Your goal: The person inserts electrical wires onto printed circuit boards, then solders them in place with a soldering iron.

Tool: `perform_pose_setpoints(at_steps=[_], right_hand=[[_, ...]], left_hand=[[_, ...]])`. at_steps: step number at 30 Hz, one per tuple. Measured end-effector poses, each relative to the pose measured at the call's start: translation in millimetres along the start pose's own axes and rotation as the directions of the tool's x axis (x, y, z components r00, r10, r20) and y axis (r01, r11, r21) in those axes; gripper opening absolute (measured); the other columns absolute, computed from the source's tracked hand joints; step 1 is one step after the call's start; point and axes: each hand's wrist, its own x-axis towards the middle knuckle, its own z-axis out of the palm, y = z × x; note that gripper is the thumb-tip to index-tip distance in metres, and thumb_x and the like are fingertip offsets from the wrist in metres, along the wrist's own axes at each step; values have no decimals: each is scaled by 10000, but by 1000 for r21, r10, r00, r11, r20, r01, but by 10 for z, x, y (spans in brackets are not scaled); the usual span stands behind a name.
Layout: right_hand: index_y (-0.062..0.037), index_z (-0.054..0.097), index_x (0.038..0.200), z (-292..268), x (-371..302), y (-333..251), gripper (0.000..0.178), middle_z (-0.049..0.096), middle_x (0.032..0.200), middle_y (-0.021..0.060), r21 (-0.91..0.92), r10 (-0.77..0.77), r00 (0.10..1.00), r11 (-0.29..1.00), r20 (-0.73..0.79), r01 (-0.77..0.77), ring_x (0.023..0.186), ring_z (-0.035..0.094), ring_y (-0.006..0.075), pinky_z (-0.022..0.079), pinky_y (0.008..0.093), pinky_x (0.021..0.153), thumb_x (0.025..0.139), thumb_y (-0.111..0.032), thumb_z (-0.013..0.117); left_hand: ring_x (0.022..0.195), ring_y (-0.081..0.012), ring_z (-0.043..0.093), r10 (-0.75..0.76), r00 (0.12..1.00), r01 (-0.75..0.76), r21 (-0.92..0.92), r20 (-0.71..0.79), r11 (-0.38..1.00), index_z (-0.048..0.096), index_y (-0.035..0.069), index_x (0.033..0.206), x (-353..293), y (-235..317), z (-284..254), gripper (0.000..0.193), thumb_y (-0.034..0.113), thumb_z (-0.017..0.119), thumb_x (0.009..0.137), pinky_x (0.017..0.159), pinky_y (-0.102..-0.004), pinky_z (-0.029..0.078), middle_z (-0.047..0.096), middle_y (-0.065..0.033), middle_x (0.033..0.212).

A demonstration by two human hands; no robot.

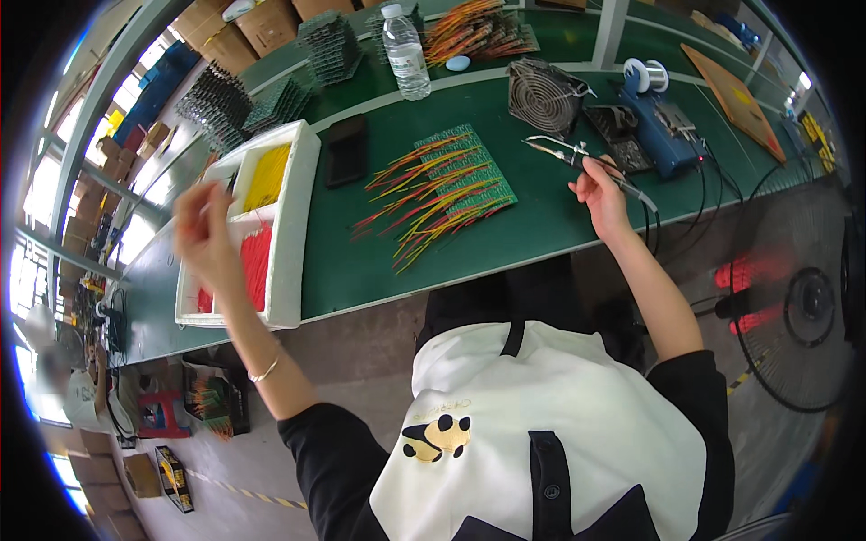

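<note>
My left hand (206, 236), blurred by motion, is raised over the left side of a white foam box (293, 216); whether its fingers hold anything is not clear. Cut yellow wires (269, 178) fill the box's far compartment, and red wires (256, 266) lie in the near one. My right hand (600, 198) grips a soldering iron (570, 159), its tip pointing left above the table. Between both hands lies a green circuit board panel (492, 185) with rows of red and yellow wires (406, 203) sticking out to its left.
Beyond the panel stand a water bottle (406, 54) and a small fan (546, 97). A blue soldering station (663, 131) with a solder spool (647, 76) is at right. A black tray (347, 151) lies beside the box. Stacked boards (329, 47) and wired boards (478, 32) sit at the back.
</note>
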Motion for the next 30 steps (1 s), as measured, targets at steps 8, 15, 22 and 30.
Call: perform_pose_setpoints(at_steps=[8,15,22,30], right_hand=[[-96,485,816,247,126,119,126,552,633,45,-29,1,1000,1000,15,0,533,523,121,492,295,695,873,-144,587],[-82,486,844,233,-10,71,127,555,645,53,-37,-4,996,999,-84,1,547,524,143,488,325,699,878,-152,586],[-59,469,842,270,38,44,144,557,640,69,-30,-51,995,998,-85,48,520,527,128,473,258,580,866,-118,598],[-41,468,857,570,-69,159,170,569,634,63,-143,-70,976,989,-208,41,497,499,89,392,204,476,847,-99,627]], left_hand=[[677,-389,603,22,897,-174,307,442,936,568,121,841,-197,-890,1878,80,200,564,828,587,-477,478,621,-165,714],[701,-329,631,-127,755,-33,231,643,972,601,81,850,-605,-1010,2192,111,184,614,812,615,-403,495,650,-135,766],[596,-277,613,-51,738,-101,184,673,978,604,84,825,-755,-634,2162,67,135,631,790,520,-370,484,639,-74,764],[502,-191,564,257,691,-430,99,676,897,666,117,860,-834,-548,2135,136,56,645,740,436,-296,457,577,-7,778]])
